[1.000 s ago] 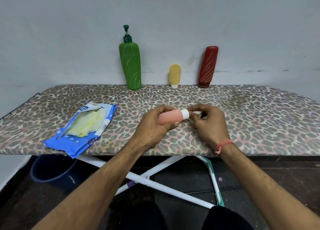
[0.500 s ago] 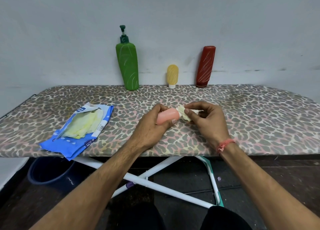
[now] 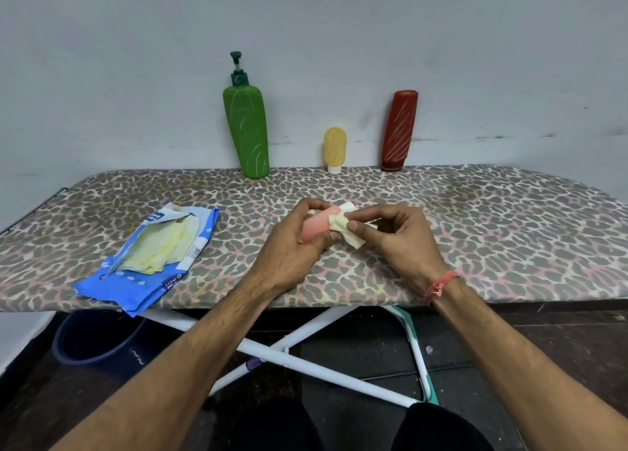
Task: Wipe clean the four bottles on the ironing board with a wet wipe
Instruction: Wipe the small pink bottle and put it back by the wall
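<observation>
- Stage of task: one of four bottles, the pink bottle (image 3: 314,226), was under the wet wipe (image 3: 343,231), so the wiping was judged to be at an early or middle stage; whether any bottle had already been finished could not be told.
- Remaining bottles: the green pump bottle (image 3: 248,131), the small yellow bottle (image 3: 335,148) and the red bottle (image 3: 399,131) stood along the far edge of the ironing board (image 3: 492,233), behind the pink bottle and against the wall; all three bore pale streaks, which suggested they still awaited cleaning.
- Left hand (image 3: 292,250): its fingers were curled round the pink bottle, holding it roughly level just above the board near its front middle.
- Right hand (image 3: 397,236): its thumb and fingers pinched the wet wipe, which was folded over the right end of the pink bottle, hiding the cap.
- Wipe pack (image 3: 153,253): a blue pack lay open, left of the pink bottle, near the board's front edge, with yellowish wipes showing.
</observation>
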